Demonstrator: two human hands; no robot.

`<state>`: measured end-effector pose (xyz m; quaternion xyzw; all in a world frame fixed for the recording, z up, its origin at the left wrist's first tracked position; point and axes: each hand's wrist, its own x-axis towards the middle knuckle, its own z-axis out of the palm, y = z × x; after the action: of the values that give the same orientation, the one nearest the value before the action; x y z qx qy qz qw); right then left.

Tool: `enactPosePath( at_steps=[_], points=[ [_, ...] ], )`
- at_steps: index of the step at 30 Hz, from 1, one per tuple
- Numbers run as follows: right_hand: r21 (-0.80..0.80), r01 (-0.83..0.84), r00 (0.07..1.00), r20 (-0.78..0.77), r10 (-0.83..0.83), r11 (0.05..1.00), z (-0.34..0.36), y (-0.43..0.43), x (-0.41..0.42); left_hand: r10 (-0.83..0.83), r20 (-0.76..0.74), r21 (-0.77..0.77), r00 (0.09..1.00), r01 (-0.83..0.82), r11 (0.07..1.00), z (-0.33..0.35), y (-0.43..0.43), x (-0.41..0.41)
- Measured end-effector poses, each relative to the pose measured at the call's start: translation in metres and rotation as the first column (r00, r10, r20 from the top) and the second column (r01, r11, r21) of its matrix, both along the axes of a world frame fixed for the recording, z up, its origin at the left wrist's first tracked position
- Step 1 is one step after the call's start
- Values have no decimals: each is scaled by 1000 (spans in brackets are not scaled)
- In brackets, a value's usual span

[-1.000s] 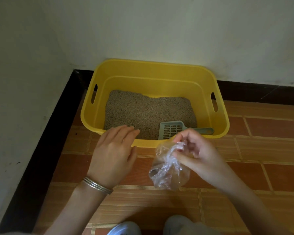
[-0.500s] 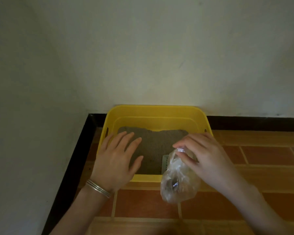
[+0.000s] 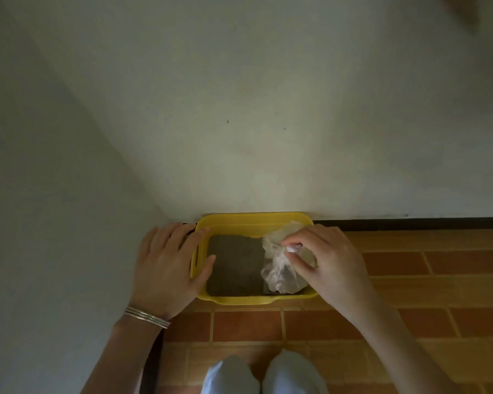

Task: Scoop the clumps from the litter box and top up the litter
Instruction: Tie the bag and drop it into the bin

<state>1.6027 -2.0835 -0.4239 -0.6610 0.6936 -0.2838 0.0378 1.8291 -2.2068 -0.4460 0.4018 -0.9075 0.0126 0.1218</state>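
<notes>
A yellow litter box (image 3: 248, 220) stands on the tiled floor in the wall corner, holding grey litter (image 3: 234, 263). My right hand (image 3: 328, 260) pinches a crumpled clear plastic bag (image 3: 279, 268) that hangs in front of the box's right half. The bag and hand hide the scoop seen earlier; only a dark sliver (image 3: 268, 290) shows below the bag. My left hand (image 3: 165, 263), with bangles on the wrist, hovers with straight spread fingers over the box's left rim and holds nothing.
White walls (image 3: 239, 123) meet at the left behind the box, with a dark skirting strip (image 3: 410, 223) along the bottom. Orange-brown floor tiles (image 3: 410, 280) stretch to the right and toward me. My knees in light trousers (image 3: 265, 373) show at the bottom edge.
The view has tilted up toward the wall, so the box looks smaller and lower. Both hands have moved forward over the box, and the bag now covers the scoop.
</notes>
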Motion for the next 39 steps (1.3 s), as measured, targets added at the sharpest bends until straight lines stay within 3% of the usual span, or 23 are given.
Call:
enactPosePath(
  at_steps=[8,20,28,39],
  points=[
    [11,100,993,64,-100,995,161,30,1,-94,-3,50,996,94,994,154,26,-16],
    [0,243,967,79,-242,970,341,86,-21,-250,-49,64,967,253,965,323,50,-28],
    [-21,445,894,61,-443,895,401,145,-29,-404,14,111,915,400,910,374,64,-34],
    [14,608,790,85,-607,794,418,255,-28,-559,54,167,827,545,822,400,134,-77]
  ],
)
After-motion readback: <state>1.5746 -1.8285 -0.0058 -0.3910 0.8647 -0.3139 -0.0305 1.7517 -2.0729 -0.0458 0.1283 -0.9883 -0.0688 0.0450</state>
